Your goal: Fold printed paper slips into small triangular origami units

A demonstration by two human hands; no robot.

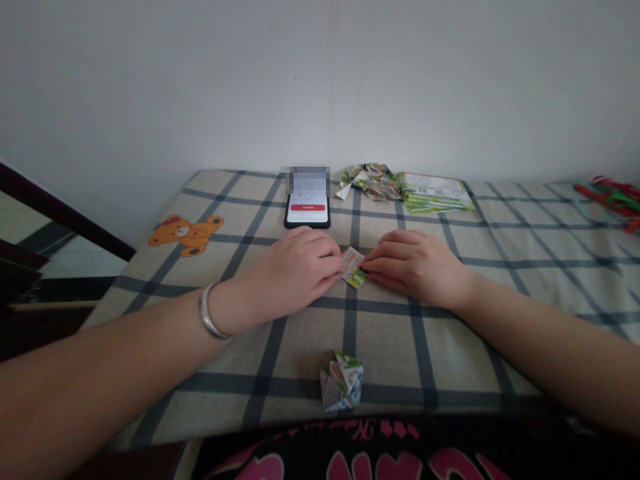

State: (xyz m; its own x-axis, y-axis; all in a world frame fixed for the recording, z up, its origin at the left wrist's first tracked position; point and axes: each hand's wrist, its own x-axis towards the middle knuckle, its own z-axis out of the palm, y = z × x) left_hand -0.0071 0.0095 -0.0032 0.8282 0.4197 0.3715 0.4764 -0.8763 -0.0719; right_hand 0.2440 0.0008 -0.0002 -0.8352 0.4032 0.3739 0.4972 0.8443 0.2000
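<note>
Between my two hands, at the middle of the checked cloth, lies a small folded piece of printed paper (pixel 355 268) in white, orange and green. My left hand (pixel 307 267) has its fingers closed on the paper's left edge; a silver bangle circles that wrist. From the other side, my right hand (pixel 415 267) pinches the right edge, fingertips together. Both thumbs are mostly hidden. Close to the table's front edge stands a folded paper shape (pixel 343 381) with pointed tips, made of similar printed paper, apart from both hands.
Behind my left hand is a phone (pixel 308 207) with a lit screen. Several folded papers (pixel 373 181) sit by the wall beside a stack of printed sheets (pixel 437 192). A flat teddy bear figure (pixel 186 233) lies at left. Red and green items (pixel 613 199) lie far right.
</note>
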